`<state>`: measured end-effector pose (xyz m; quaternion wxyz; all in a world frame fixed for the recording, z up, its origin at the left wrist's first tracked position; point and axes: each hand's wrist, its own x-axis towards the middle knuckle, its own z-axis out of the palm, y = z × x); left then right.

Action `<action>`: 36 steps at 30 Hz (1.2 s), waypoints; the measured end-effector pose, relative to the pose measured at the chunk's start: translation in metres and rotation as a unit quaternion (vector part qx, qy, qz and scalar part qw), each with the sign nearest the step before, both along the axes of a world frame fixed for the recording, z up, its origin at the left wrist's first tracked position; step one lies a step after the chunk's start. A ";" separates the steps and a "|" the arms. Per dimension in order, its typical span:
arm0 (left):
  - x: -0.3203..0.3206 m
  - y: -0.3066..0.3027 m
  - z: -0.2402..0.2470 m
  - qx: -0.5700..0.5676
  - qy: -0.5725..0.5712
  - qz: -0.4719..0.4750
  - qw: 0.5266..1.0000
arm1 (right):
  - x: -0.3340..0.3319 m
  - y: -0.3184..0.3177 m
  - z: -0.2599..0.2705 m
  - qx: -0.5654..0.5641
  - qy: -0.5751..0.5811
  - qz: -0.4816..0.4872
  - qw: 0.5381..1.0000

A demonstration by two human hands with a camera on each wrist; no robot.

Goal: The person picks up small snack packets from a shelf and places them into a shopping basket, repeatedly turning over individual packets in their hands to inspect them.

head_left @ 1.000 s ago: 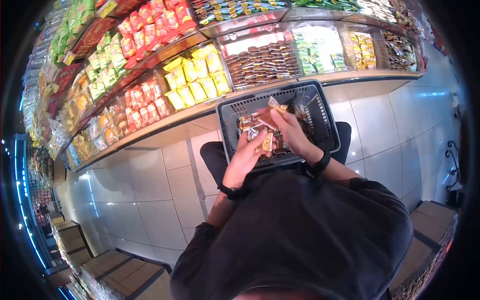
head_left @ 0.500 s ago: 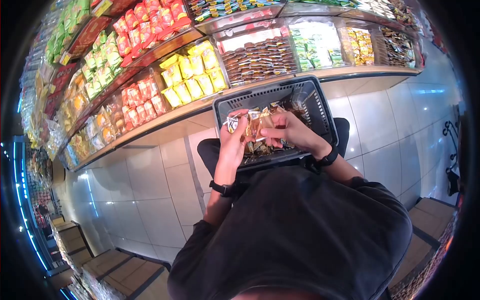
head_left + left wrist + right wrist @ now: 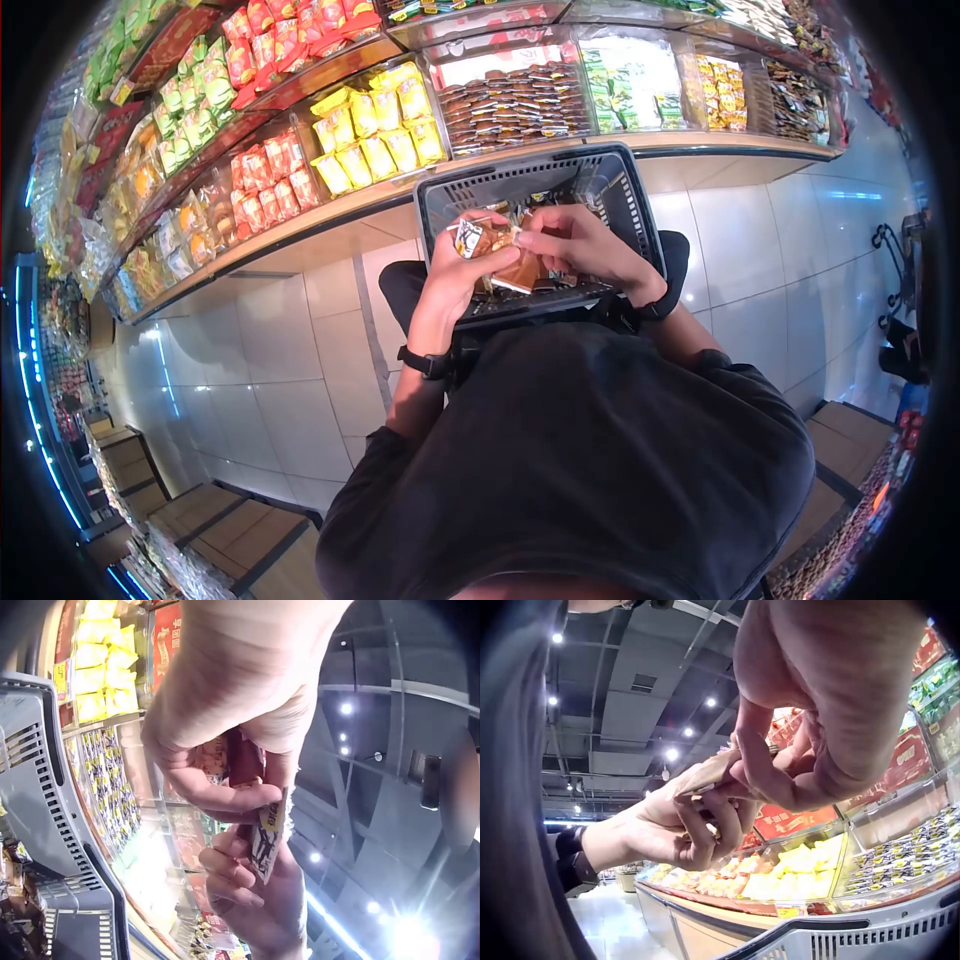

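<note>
In the head view, a grey shopping basket [image 3: 630,200] has a dark-clad knee [image 3: 402,292] showing on either side of it. Over the basket's near half, the left hand [image 3: 460,268] curls round small brown-wrapped snack packets [image 3: 516,275], its thumb laid across them; a black-and-white printed end [image 3: 468,238] sticks up by its fingers. Just beside it, also over the basket, the right hand [image 3: 585,250] pinches the same packets between thumb and bent fingers. More wrapped packets lie inside the basket, partly hidden. Past its far rim runs a display shelf: stacked brown packets [image 3: 515,105] directly behind it, yellow bags [image 3: 378,130] to the left of those.

In the left wrist view, the basket's slotted wall stands at the left. To its right, the left fingers and thumb grip the packets, one edge showing yellow, black and white print; the right fingers are bent close beneath.

In the right wrist view, the basket's rim crosses the lower right. Above it, the right thumb and fingers close on a packet edge, touching the left hand, whose fingers are curled underneath.
</note>
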<state>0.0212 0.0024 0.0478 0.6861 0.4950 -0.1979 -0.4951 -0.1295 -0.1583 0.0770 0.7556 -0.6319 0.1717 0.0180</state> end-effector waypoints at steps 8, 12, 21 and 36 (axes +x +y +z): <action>-0.011 0.005 0.016 0.071 -0.023 0.073 0.995 | 0.004 0.010 -0.021 0.098 -0.007 -0.146 0.984; -0.010 0.008 0.013 0.059 0.009 0.105 0.993 | 0.001 0.014 -0.010 0.150 -0.020 -0.156 0.976; 0.000 0.012 0.018 0.054 0.059 0.114 0.990 | -0.001 0.016 0.000 0.090 -0.056 -0.126 0.986; -0.002 -0.007 0.027 0.001 0.017 0.198 0.980 | 0.004 0.031 -0.012 0.289 -0.056 -0.177 0.939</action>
